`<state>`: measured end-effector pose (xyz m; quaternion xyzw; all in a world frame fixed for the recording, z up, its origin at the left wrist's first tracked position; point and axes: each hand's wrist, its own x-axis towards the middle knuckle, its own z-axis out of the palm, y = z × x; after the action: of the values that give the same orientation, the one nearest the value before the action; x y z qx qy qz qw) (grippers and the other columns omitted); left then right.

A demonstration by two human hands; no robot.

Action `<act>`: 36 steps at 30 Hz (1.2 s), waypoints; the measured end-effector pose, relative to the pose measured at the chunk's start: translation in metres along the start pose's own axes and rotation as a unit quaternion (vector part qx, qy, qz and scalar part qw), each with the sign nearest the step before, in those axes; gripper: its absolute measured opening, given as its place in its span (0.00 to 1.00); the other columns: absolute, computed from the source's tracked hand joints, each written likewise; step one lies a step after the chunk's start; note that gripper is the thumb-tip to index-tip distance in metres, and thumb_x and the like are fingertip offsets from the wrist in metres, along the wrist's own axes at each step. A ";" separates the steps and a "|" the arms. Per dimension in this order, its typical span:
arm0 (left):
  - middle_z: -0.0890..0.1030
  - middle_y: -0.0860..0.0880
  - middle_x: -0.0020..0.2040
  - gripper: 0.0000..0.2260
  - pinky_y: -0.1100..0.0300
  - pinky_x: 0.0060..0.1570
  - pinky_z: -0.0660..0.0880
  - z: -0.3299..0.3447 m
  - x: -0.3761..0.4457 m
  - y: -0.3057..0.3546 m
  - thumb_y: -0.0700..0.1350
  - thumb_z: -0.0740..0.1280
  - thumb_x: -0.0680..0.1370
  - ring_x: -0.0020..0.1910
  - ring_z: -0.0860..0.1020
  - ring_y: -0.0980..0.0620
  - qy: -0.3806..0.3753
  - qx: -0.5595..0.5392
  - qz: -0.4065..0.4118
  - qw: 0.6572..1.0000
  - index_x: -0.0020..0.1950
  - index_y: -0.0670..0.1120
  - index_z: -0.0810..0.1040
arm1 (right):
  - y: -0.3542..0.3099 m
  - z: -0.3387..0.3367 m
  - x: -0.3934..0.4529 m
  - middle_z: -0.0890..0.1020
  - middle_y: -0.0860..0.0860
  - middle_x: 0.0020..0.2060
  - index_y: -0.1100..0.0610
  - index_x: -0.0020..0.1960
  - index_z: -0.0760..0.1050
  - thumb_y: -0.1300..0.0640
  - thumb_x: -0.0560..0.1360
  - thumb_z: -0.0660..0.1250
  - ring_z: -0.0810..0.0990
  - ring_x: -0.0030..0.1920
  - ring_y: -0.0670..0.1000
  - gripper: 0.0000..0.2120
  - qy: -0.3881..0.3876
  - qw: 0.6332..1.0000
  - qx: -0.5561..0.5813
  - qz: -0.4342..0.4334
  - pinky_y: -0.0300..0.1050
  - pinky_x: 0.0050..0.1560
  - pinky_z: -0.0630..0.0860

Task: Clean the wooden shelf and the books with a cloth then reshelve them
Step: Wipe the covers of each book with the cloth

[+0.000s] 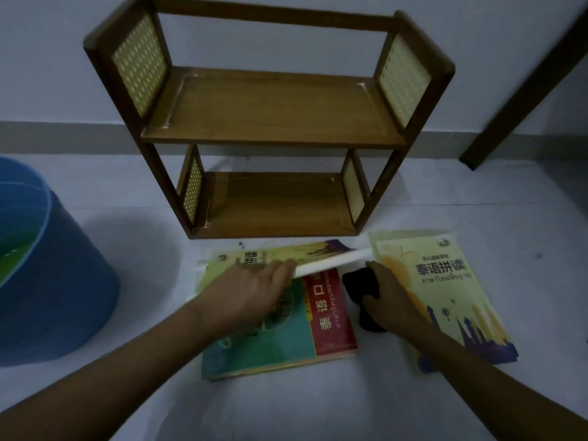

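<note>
A small wooden shelf (270, 113) with two tiers and yellow mesh side panels stands on the floor against the wall, both tiers bare. In front of it lie books: a teal and red book (331, 316), and a yellow book (445, 281) to the right. My left hand (245, 294) grips a third yellow book (286, 254), lifted and tilted on edge above the teal and red one. My right hand (388, 297) is closed on a black cloth (362, 288) between the books, close to the lifted book's white page edge.
A large blue bucket (47, 275) stands on the floor at the left. A dark wooden furniture leg (521, 100) slants down at the upper right. The floor is pale and the wall is white with a grey skirting.
</note>
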<state>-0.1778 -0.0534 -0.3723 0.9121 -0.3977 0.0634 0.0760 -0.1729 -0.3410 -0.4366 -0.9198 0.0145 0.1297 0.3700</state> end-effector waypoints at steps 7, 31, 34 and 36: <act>0.75 0.63 0.43 0.11 0.73 0.33 0.72 -0.061 0.002 0.003 0.53 0.54 0.81 0.39 0.76 0.65 0.163 -0.292 -0.220 0.917 0.59 0.53 0.70 | -0.075 -0.016 -0.001 0.82 0.47 0.54 0.58 0.64 0.72 0.68 0.78 0.60 0.80 0.54 0.44 0.17 -0.105 0.942 0.318 0.023 0.36 0.52 0.77; 0.30 0.46 0.76 0.38 0.44 0.75 0.38 0.093 -0.076 -0.054 0.70 0.36 0.74 0.75 0.31 0.48 -0.145 -0.103 -0.311 0.934 0.77 0.48 0.33 | 0.026 0.020 0.019 0.75 0.60 0.62 0.58 0.70 0.68 0.66 0.74 0.59 0.74 0.60 0.63 0.24 0.086 0.985 -0.131 -0.077 0.60 0.59 0.74; 0.32 0.46 0.77 0.37 0.47 0.73 0.34 0.092 -0.075 -0.052 0.69 0.37 0.75 0.76 0.32 0.48 -0.131 -0.084 -0.307 0.939 0.77 0.48 0.34 | -0.016 0.011 0.013 0.72 0.55 0.65 0.59 0.72 0.66 0.71 0.75 0.62 0.69 0.66 0.54 0.27 0.128 0.986 -0.073 -0.083 0.47 0.68 0.64; 0.32 0.46 0.77 0.37 0.47 0.73 0.33 0.091 -0.078 -0.052 0.68 0.37 0.75 0.76 0.32 0.48 -0.126 -0.078 -0.312 0.938 0.77 0.48 0.34 | -0.046 0.040 -0.015 0.72 0.56 0.67 0.57 0.72 0.66 0.69 0.73 0.64 0.69 0.67 0.54 0.28 0.080 0.982 -0.091 -0.146 0.48 0.69 0.64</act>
<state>-0.1870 0.0199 -0.4802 0.9821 -0.1034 -0.1105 0.1118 -0.1904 -0.2811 -0.4292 -0.9493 -0.1028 0.0013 0.2972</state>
